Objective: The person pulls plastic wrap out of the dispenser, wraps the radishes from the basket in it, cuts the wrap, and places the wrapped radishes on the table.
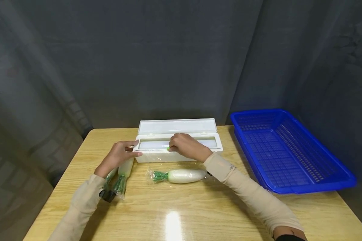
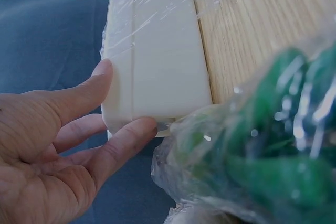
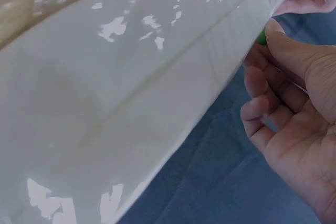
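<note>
A long white cling film dispenser (image 1: 178, 156) stands at the back of the table with its lid (image 1: 178, 126) raised, a pale roll (image 1: 152, 145) inside. My left hand (image 1: 119, 154) grips its left end, thumb on the upper edge and fingers at the end face. Further right, my right hand (image 1: 185, 145) pinches a small green cutter slider (image 1: 168, 148) at the front edge of the opening. Clear film with glints lies over the dispenser's front (image 3: 131, 77) in the right wrist view. In front rests a film-wrapped white radish (image 1: 187, 176) with green tops.
Beside my left wrist lies another wrapped radish (image 1: 126, 166), its green stalks (image 2: 283, 182) large in the left wrist view, with more wrapped greens (image 1: 110, 175) to its left. A blue plastic basket (image 1: 253, 164) occupies the table's right side. Dark curtain (image 1: 169, 60) hangs behind.
</note>
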`<action>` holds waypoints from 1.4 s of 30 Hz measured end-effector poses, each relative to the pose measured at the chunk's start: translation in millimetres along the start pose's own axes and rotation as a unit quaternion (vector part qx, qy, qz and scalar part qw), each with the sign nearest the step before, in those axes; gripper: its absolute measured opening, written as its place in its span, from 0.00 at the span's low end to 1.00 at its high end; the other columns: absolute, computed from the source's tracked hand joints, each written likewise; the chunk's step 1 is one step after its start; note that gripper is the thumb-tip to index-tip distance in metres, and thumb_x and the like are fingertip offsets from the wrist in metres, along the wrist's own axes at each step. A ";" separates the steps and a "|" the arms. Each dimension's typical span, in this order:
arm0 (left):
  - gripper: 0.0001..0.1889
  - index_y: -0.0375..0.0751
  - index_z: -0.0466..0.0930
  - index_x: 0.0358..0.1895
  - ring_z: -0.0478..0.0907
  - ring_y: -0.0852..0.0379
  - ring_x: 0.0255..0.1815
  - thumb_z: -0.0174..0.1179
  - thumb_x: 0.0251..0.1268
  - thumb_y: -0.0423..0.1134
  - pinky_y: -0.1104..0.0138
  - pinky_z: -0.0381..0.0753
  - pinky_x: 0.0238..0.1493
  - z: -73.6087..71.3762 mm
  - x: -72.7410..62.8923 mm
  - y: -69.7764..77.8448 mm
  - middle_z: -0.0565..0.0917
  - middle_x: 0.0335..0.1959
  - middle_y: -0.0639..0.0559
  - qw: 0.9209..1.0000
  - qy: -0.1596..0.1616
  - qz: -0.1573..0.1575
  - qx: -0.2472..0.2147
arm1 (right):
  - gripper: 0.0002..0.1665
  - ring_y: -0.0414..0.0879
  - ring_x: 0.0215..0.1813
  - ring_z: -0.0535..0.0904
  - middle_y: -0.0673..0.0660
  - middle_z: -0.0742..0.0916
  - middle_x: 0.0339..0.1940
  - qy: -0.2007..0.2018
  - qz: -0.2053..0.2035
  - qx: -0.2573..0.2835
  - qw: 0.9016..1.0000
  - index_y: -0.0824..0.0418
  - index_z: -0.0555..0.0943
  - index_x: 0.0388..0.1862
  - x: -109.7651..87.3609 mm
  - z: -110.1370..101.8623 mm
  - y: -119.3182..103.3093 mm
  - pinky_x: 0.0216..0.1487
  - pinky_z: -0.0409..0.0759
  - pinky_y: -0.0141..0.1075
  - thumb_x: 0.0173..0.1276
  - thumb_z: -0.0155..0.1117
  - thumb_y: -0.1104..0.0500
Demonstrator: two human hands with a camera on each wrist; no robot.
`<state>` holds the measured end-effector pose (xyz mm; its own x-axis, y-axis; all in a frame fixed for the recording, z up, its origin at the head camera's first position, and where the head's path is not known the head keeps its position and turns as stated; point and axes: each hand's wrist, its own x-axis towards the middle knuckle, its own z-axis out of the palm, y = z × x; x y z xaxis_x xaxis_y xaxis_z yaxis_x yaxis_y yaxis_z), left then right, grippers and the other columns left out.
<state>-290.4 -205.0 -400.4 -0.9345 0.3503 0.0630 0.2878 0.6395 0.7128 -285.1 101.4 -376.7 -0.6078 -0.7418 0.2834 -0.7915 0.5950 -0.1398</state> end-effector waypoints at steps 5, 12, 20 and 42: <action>0.31 0.30 0.75 0.71 0.81 0.30 0.62 0.71 0.70 0.41 0.47 0.86 0.55 -0.9 -1.3 0.7 0.76 0.70 0.29 1.000 -0.002 0.006 0.000 | 0.09 0.42 0.33 0.81 0.51 0.87 0.30 0.011 0.021 0.008 1.000 0.59 0.89 0.31 -13.7 -3.4 2.3 0.40 0.81 0.35 0.74 0.69 0.60; 0.31 0.29 0.76 0.70 0.82 0.30 0.61 0.71 0.70 0.41 0.47 0.87 0.54 0.9 -0.2 -1.2 0.77 0.69 0.28 1.000 0.000 0.015 -0.005 | 0.08 0.43 0.41 0.87 0.53 0.91 0.40 0.022 0.069 0.036 0.997 0.59 0.92 0.42 -28.9 -2.4 3.2 0.44 0.85 0.34 0.75 0.68 0.59; 0.30 0.29 0.75 0.71 0.81 0.30 0.61 0.71 0.70 0.40 0.46 0.86 0.56 0.5 -0.8 -0.3 0.77 0.69 0.28 1.000 0.002 0.010 0.001 | 0.08 0.40 0.39 0.84 0.50 0.90 0.40 0.025 0.104 0.073 0.992 0.57 0.92 0.43 -31.7 -1.7 6.0 0.40 0.82 0.31 0.75 0.69 0.57; 0.30 0.29 0.75 0.71 0.82 0.31 0.61 0.71 0.70 0.38 0.47 0.86 0.55 2.3 -2.1 -0.3 0.77 0.69 0.29 1.000 0.004 0.007 -0.011 | 0.08 0.40 0.39 0.80 0.48 0.87 0.38 0.033 0.102 0.095 0.990 0.57 0.92 0.43 -37.5 -1.1 10.8 0.40 0.80 0.33 0.75 0.69 0.56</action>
<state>-288.0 -204.3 -402.4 -0.9324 0.3526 0.0789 0.2957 0.6190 0.7276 -270.8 136.0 -387.8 -0.7556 -0.5870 0.2906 -0.6544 0.6572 -0.3738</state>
